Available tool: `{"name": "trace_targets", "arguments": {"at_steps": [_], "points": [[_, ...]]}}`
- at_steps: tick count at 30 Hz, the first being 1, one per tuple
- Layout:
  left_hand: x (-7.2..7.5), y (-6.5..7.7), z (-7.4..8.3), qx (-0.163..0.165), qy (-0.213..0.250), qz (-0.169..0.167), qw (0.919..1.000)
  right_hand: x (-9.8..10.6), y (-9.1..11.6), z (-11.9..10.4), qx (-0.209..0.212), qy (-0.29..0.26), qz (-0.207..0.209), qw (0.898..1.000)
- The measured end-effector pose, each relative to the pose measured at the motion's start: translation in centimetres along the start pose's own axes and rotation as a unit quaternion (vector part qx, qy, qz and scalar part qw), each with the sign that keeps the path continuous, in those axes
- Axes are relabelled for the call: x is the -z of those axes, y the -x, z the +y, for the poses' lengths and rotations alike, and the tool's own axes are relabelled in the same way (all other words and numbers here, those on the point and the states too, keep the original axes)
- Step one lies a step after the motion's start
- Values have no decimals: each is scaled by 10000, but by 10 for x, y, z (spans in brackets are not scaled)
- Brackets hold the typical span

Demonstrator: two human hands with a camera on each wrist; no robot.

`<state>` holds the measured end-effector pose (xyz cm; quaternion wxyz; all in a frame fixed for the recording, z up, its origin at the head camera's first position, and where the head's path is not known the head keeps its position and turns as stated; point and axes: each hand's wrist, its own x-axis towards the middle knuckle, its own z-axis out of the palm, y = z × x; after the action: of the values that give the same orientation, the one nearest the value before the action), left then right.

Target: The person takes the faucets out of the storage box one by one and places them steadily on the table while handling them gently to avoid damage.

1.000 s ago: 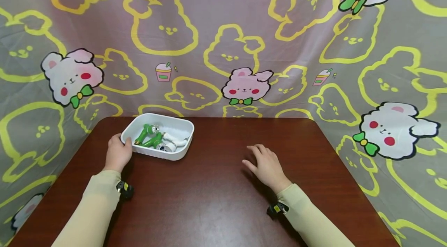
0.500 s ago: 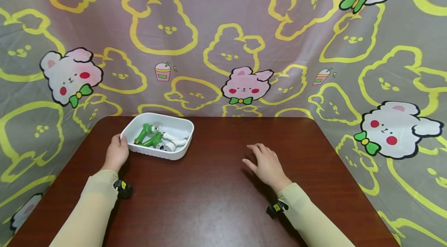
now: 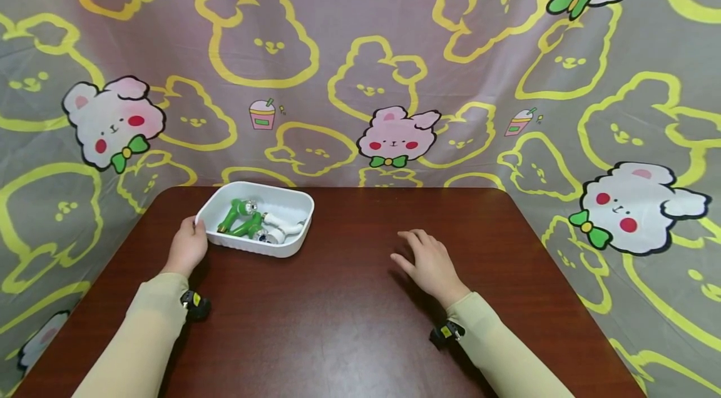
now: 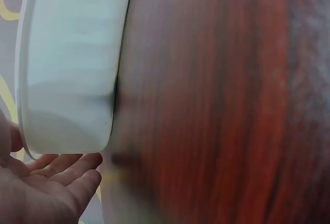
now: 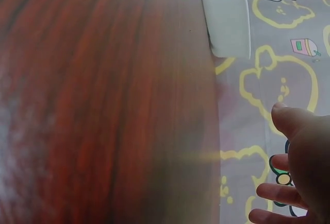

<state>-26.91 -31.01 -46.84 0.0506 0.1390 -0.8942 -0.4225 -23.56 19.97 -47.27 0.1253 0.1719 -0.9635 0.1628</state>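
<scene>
Patterned cloth [image 3: 321,16], with yellow outlines and white rabbit heads, hangs around the far side and both flanks of a dark reddish-brown table [image 3: 338,298]. At its far left, the left hand [image 3: 188,246] touches the left end of a white tray [image 3: 248,246]. Its fingers lie loosely extended along the outside of the end wall, thumb by the rim; whether the thumb bears on that rim is hard to tell.

The tray sits upright, its open top facing up. Its long axis runs left to right, the right end slightly nearer the person. Inside, one green piece [image 3: 230,218] slants with its silvery end toward the far right; a second green piece [image 3: 251,225] lies just beside it. A white piece [image 3: 284,224] is to their right, lying mostly lengthwise. The near wall partly screens them, and from the left wrist only the tray's outside shows.

Well apart, right of the table's middle, the right hand [image 3: 432,266] has its fingers loosely spread, holding nothing. Small black devices [image 3: 195,305] are worn at both wrists, against pale sleeves [image 3: 132,341].
</scene>
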Motion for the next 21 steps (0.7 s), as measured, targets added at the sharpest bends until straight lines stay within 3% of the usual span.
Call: {"name": "trace_targets", "arguments": {"at_steps": [11,21], "points": [[-1,8,7,23,6,-204,9998,-1,-6,1,-232,-508,-118,9984],[-4,16,15,174,-7,-513,9985,0,-15,8,-427,-970,34,9944]]}}
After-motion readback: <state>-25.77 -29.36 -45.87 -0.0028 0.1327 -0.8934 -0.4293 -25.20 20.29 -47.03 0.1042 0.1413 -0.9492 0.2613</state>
